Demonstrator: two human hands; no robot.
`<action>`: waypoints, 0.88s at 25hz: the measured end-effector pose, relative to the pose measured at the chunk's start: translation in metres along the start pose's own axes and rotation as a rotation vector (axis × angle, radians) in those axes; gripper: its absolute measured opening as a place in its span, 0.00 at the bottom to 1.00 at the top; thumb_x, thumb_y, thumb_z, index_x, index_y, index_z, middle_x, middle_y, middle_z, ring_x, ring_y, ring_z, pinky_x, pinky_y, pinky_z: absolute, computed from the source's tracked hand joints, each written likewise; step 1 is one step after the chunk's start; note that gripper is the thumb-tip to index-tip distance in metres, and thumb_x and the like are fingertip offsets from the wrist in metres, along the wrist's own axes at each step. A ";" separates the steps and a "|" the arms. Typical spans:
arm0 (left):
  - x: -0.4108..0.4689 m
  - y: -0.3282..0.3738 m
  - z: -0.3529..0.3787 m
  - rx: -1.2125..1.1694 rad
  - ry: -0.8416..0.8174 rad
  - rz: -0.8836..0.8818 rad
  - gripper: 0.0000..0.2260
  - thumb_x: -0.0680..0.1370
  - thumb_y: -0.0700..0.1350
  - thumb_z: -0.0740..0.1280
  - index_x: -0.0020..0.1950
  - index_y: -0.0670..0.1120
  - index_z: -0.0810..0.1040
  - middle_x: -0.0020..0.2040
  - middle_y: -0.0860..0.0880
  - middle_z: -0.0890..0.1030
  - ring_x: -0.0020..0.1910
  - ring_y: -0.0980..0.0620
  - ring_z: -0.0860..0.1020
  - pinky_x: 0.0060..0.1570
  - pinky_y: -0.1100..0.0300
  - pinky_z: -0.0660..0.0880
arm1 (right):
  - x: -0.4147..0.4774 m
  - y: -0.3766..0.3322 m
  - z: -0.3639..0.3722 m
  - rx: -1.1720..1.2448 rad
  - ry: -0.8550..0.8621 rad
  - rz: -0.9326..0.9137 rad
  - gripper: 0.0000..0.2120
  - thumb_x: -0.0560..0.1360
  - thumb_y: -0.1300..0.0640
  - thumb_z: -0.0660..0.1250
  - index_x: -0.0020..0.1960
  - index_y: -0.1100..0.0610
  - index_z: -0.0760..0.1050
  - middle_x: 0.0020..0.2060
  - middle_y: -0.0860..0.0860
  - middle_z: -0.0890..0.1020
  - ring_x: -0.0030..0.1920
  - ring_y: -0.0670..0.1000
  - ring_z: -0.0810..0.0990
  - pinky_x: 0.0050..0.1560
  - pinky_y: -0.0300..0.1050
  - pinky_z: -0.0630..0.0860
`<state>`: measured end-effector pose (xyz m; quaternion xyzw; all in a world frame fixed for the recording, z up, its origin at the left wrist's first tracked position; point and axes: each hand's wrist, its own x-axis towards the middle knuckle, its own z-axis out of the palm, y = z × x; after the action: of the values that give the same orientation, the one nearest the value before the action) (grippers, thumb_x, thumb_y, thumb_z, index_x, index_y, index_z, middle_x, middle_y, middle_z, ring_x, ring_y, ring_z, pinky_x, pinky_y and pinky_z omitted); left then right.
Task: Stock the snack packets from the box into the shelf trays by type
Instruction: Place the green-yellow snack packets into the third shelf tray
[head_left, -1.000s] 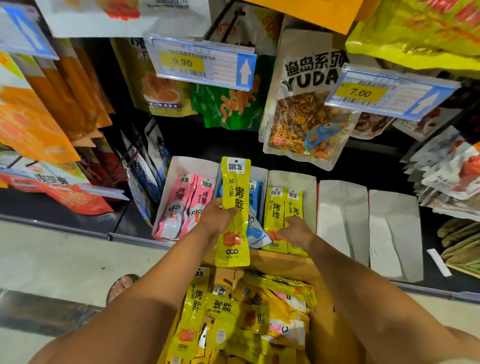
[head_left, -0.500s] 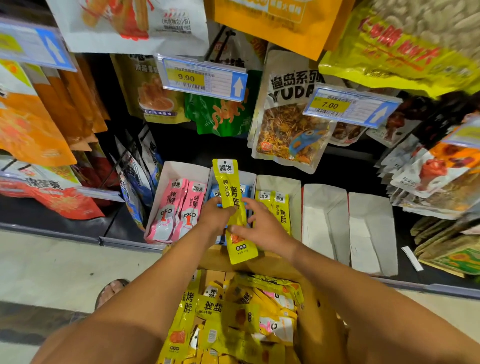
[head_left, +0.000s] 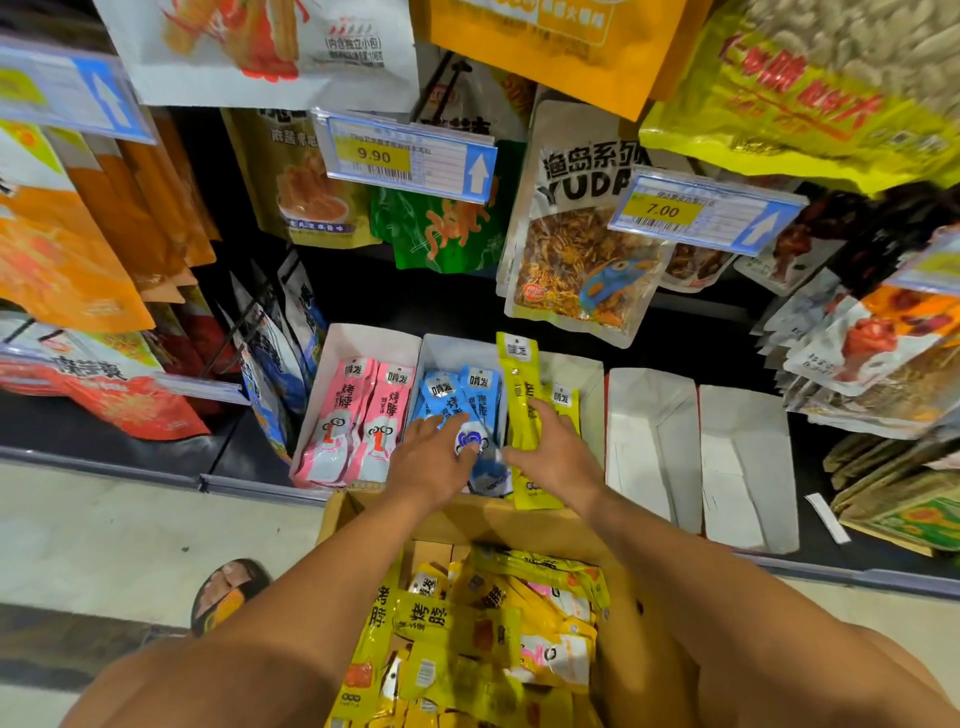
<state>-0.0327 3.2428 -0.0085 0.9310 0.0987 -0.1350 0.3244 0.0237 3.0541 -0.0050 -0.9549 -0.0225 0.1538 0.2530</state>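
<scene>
Yellow packet (head_left: 519, 395) is held in the curled grip of the right hand (head_left: 556, 457), being stood in the tray (head_left: 591, 384) beside matching ones. Blue packets (head_left: 457, 395) are touched by the left hand (head_left: 431, 462), whose grip is loose and empty. Release is likely called for next, then another pick from the box (head_left: 519, 530).

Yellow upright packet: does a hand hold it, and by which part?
Yes. The right hand grips the yellow packet around its lower half; the top end stands free.
</scene>
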 end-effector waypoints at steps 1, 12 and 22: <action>-0.004 -0.007 0.005 0.130 -0.067 -0.007 0.27 0.84 0.61 0.55 0.83 0.60 0.53 0.84 0.48 0.52 0.83 0.43 0.46 0.79 0.38 0.52 | 0.009 0.011 -0.003 -0.025 0.006 0.035 0.43 0.66 0.32 0.70 0.75 0.38 0.55 0.70 0.52 0.69 0.55 0.56 0.82 0.52 0.53 0.80; -0.022 -0.034 0.040 0.626 -0.434 -0.045 0.33 0.81 0.71 0.40 0.80 0.59 0.31 0.81 0.51 0.31 0.79 0.43 0.29 0.73 0.30 0.31 | 0.064 0.088 0.017 -0.212 -0.054 0.231 0.41 0.71 0.36 0.71 0.78 0.44 0.57 0.68 0.57 0.68 0.60 0.60 0.78 0.52 0.54 0.77; -0.019 -0.034 0.041 0.642 -0.445 -0.060 0.34 0.80 0.71 0.40 0.81 0.60 0.31 0.82 0.50 0.32 0.79 0.43 0.29 0.73 0.29 0.33 | 0.086 0.106 0.046 -0.172 -0.130 0.215 0.42 0.72 0.35 0.71 0.79 0.47 0.57 0.72 0.58 0.66 0.69 0.62 0.71 0.61 0.61 0.77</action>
<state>-0.0674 3.2414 -0.0525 0.9298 0.0059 -0.3672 0.0260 0.0880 2.9943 -0.1191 -0.9580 0.0505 0.2391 0.1502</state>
